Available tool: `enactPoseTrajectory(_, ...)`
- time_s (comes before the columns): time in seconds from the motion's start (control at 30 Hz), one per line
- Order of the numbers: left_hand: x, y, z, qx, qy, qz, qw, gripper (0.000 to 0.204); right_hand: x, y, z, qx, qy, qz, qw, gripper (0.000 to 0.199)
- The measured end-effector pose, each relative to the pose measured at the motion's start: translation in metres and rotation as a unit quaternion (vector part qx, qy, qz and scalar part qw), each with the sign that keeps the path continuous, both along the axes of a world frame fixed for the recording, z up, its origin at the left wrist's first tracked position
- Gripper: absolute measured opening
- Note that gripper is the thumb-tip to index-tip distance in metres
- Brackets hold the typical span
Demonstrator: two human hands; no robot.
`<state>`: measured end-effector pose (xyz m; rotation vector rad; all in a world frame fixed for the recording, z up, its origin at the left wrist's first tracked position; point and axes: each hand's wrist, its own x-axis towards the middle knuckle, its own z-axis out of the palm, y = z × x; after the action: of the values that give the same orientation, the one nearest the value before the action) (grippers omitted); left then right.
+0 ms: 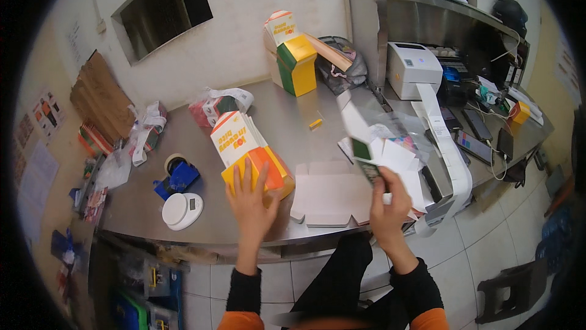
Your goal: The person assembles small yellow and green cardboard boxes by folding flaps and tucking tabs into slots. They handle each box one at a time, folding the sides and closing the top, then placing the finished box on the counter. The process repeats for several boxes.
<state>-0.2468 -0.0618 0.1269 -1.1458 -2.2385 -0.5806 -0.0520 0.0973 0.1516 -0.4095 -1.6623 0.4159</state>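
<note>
My left hand (251, 199) rests with its fingers spread against a stack of flat, printed cardboard cartons (239, 141), white at the top and orange and yellow lower down. My right hand (390, 209) pinches the lower end of a thin folded cardboard carton (365, 154), green near the fingers and white toward its raised far end. That carton is held tilted and is slightly blurred. Between my hands, an unfolded pale carton blank (331, 192) lies at the table's front edge. Loose white papers (400, 162) lie beyond my right hand.
On the metal table (165, 122), a white kitchen scale (182, 211) and a blue tape dispenser (182, 179) sit left. Another stack of cartons (296, 64) stands at the back beside a grey bag (342, 79). A label printer (414, 70) trails a paper strip (448, 147) at right.
</note>
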Motion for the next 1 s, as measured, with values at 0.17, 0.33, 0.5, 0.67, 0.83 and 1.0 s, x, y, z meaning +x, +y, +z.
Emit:
enactPoseTrajectory(0.17, -0.052, 0.023, 0.029, -0.186, -0.036, -0.078, 0.979, 0.062, 0.020, 0.010, 0.016, -0.076, 0.080, -0.015, 0.994, 0.018)
enactPoseTrajectory(0.33, -0.074, 0.056, 0.020, -0.228, -0.058, -0.053, 0.971, 0.069, 0.045, 0.007, 0.022, -0.124, 0.108, -0.009, 0.986, 0.017)
enactPoseTrajectory(0.5, -0.091, 0.052, 0.007, -0.216, -0.081, -0.084, 0.969, 0.072, 0.078, 0.011, 0.019, -0.135, 0.159, -0.091, 0.974, 0.021)
enactPoseTrajectory(0.67, -0.090, 0.049, 0.011, -0.210, -0.095, -0.087, 0.969, 0.076, 0.178, 0.007, 0.039, 0.054, 0.241, -0.243, 0.938, 0.032)
enactPoseTrajectory(0.83, -0.084, 0.049, 0.011, -0.246, -0.030, -0.068, 0.966, 0.074, 0.289, -0.039, 0.033, 0.075, 0.110, -0.268, 0.954, 0.019)
enactPoseTrajectory(1.0, -0.032, 0.051, 0.027, -0.220, 0.104, 0.020, 0.970, 0.073, 0.302, -0.063, 0.001, -0.091, -0.238, -0.144, 0.956, 0.012)
